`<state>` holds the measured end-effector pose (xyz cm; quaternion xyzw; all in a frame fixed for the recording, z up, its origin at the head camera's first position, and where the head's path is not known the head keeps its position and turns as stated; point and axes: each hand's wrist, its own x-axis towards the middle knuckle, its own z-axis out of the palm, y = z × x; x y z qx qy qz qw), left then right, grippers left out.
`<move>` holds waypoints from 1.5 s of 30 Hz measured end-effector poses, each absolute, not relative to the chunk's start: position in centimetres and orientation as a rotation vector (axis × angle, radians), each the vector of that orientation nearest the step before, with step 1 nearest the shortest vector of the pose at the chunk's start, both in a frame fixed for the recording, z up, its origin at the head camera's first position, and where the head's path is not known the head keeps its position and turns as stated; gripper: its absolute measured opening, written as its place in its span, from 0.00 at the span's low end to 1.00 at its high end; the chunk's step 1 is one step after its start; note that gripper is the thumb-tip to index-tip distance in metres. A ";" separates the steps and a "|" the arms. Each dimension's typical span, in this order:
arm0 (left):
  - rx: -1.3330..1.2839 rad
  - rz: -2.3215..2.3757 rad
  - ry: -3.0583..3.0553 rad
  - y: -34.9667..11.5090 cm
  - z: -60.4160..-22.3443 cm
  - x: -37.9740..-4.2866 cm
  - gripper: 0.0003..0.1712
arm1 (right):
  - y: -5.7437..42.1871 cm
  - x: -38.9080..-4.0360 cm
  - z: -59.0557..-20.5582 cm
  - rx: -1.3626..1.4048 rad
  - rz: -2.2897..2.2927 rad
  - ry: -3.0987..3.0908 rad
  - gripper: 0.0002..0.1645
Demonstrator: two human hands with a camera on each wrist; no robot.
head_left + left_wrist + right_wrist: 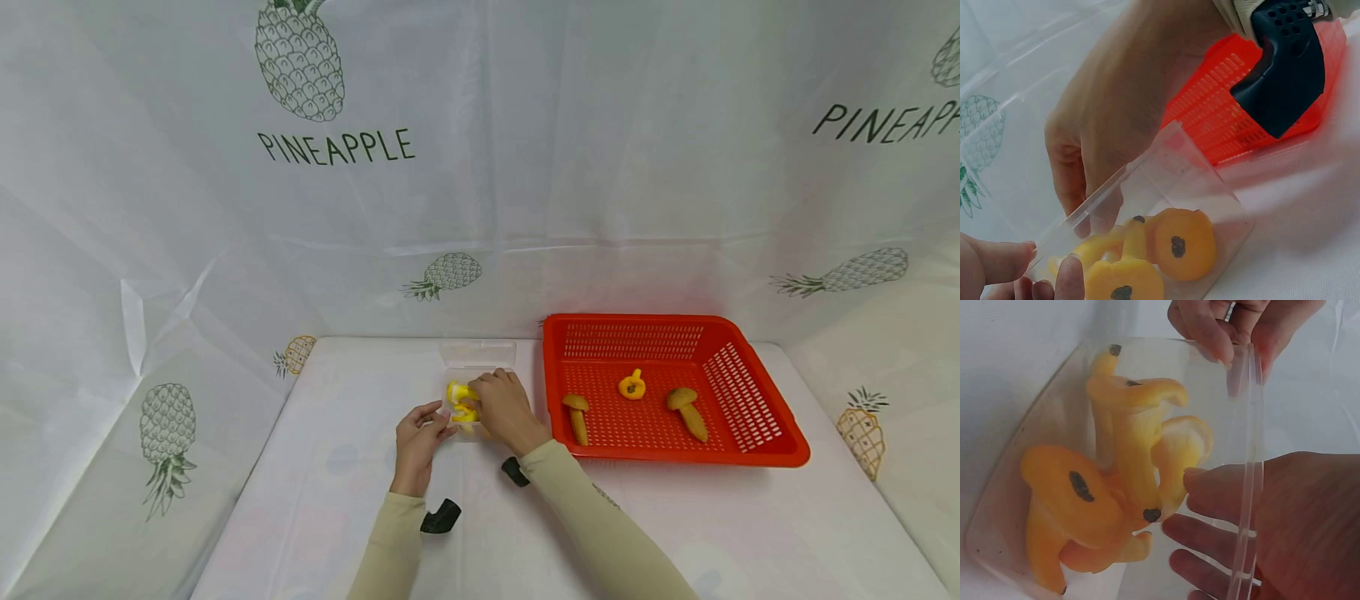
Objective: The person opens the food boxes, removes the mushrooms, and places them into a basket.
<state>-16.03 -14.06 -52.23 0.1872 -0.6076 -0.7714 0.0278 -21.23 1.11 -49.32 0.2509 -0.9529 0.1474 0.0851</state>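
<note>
A clear plastic box (480,435) with its lid (477,354) raised at the back stands on the table. In it lie several yellow toy mushrooms (1135,434) with dark spots, heaped against each other. My left hand (420,442) pinches the box's wall near a corner, thumb and fingers on either side of the rim. From the other side my right hand (506,408) reaches over the rim into the box. Its fingers (1200,540) are spread and fairly straight, one tip right at a yellow mushroom.
A red perforated basket (675,454) stands to the right of the box. Inside are two brown mushrooms, one by the left wall (577,417) and one farther right (686,410), with a small yellow mushroom (632,385) between. White pineapple-print sheeting (525,183) hangs behind the table.
</note>
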 end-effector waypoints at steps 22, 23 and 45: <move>0.596 -2.376 -1.892 -13.9 -52.6 -16.3 0.19 | 1.1 -22.3 -49.8 0.752 0.443 -2.915 0.07; 0.593 -2.375 -1.894 -13.9 -52.6 -16.3 0.19 | 1.1 -22.3 -49.8 0.748 0.453 -2.915 0.06; 0.583 -2.370 -1.893 -14.1 -52.5 -16.0 0.21 | 4.4 -18.0 -46.5 0.613 0.715 -2.529 0.11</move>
